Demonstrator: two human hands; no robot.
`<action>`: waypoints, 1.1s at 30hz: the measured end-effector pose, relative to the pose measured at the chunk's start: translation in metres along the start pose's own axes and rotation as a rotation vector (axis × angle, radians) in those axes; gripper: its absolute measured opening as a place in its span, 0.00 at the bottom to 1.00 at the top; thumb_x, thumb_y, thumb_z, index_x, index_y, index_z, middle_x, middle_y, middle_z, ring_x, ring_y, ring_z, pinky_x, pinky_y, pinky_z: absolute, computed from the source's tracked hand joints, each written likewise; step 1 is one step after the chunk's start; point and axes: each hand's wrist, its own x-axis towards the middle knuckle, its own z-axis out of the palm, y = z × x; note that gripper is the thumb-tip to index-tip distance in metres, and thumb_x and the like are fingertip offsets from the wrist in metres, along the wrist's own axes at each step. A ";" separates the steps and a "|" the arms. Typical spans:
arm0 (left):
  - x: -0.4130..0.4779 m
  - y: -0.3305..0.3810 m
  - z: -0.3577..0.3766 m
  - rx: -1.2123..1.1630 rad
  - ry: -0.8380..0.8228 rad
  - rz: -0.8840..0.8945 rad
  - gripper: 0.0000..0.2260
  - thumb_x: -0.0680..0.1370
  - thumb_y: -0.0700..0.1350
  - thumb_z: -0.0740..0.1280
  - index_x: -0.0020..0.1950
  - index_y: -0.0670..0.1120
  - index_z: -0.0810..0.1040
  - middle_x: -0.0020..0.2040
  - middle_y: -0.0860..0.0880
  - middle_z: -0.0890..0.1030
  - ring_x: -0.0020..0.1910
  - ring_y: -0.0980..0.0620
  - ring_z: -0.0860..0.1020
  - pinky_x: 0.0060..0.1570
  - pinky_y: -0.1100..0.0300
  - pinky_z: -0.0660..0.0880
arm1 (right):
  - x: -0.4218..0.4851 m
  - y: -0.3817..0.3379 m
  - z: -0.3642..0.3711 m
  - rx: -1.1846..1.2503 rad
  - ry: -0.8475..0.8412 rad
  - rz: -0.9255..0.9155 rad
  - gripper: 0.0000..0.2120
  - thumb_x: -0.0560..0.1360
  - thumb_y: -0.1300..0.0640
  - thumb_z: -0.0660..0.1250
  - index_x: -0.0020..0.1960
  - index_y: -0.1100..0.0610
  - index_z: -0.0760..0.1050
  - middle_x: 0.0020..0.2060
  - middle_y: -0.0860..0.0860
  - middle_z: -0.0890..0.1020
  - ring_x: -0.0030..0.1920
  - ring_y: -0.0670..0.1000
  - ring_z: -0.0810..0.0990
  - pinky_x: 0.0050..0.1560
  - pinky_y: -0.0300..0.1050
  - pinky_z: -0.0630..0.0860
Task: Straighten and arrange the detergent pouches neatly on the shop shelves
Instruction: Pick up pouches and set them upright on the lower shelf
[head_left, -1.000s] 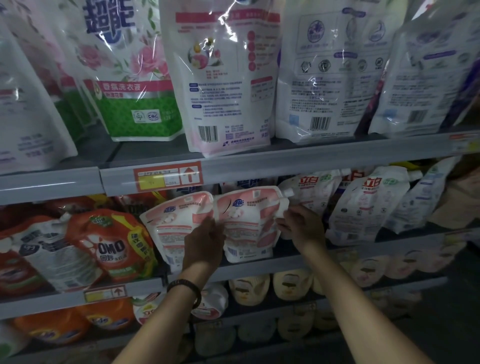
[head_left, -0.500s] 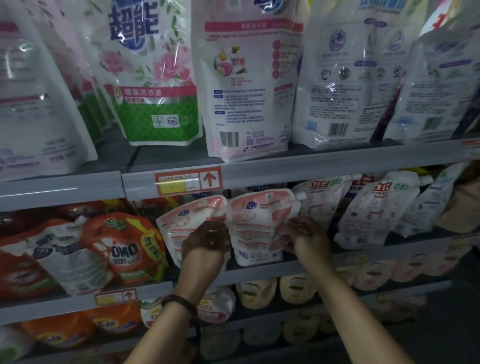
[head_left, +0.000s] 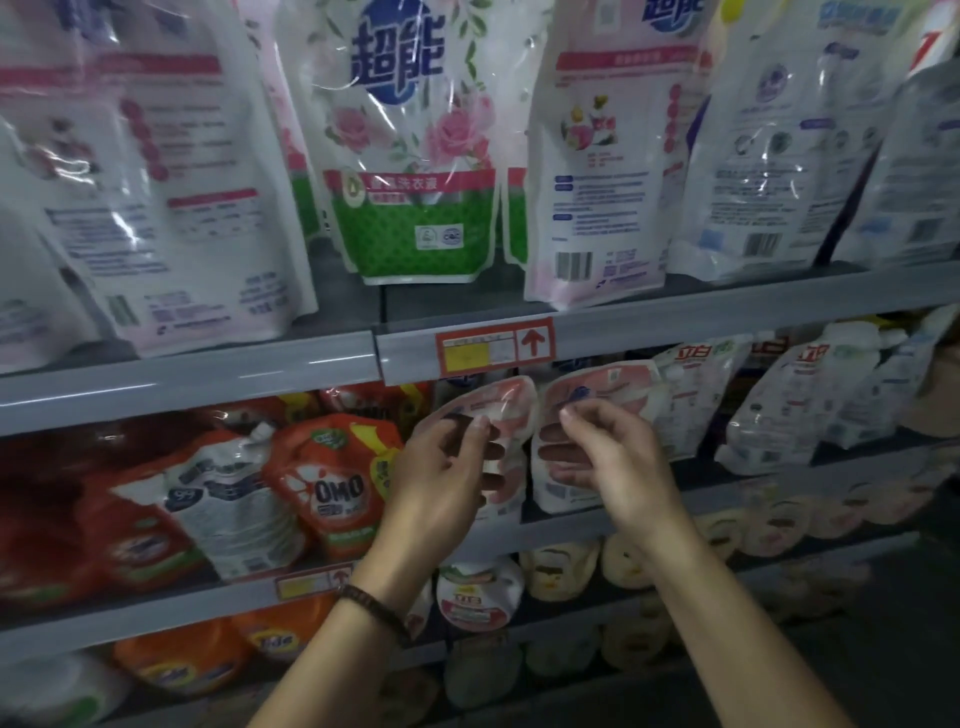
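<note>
Left grip (head_left: 447, 478) and right grip (head_left: 608, 462), fingers curled, in front of two pink pouches.
I cannot tell whether either grip actually pinches a pouch. The left pouch (head_left: 511, 410) and right pouch (head_left: 623, 384) stand side by side on the middle shelf (head_left: 561, 530), under a red price tag (head_left: 493, 345). An orange bag (head_left: 337, 483) stands further left.

1. Large upper-shelf pouches (head_left: 405, 156): glossy plastic film, creased, with strong glare streaks.
2. Pink pouches (head_left: 613, 384), middle shelf: soft plastic film, smooth, mild sheen.
3. Orange OMO pouch (head_left: 337, 478), to the left: glossy, crinkled plastic.
4. Shelf edge rail (head_left: 727, 317): grey, smooth, satin finish; metal or plastic cannot be told.
5. Price label (head_left: 493, 347) on the rail: flat printed paper, matt.
6. Wrist bracelet (head_left: 371, 608): dark beads, matt.
</note>
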 end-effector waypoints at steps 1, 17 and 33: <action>-0.003 0.000 -0.008 0.006 -0.007 0.008 0.13 0.86 0.54 0.63 0.53 0.50 0.84 0.47 0.52 0.88 0.42 0.55 0.87 0.44 0.49 0.86 | -0.006 -0.004 0.007 0.004 0.003 0.000 0.07 0.84 0.56 0.67 0.54 0.58 0.83 0.45 0.51 0.89 0.47 0.50 0.89 0.41 0.44 0.83; -0.045 0.046 -0.122 0.009 0.167 0.115 0.12 0.85 0.55 0.65 0.54 0.50 0.85 0.48 0.48 0.89 0.47 0.46 0.88 0.48 0.40 0.85 | -0.042 -0.083 0.085 0.013 -0.298 -0.162 0.07 0.83 0.56 0.68 0.53 0.57 0.84 0.45 0.52 0.89 0.49 0.50 0.88 0.50 0.47 0.84; -0.056 0.065 -0.271 0.114 0.540 0.192 0.04 0.83 0.50 0.71 0.51 0.53 0.85 0.49 0.50 0.88 0.47 0.48 0.88 0.51 0.39 0.85 | -0.053 -0.121 0.186 0.018 -0.506 -0.259 0.05 0.83 0.55 0.70 0.52 0.50 0.85 0.48 0.50 0.89 0.52 0.50 0.88 0.59 0.59 0.83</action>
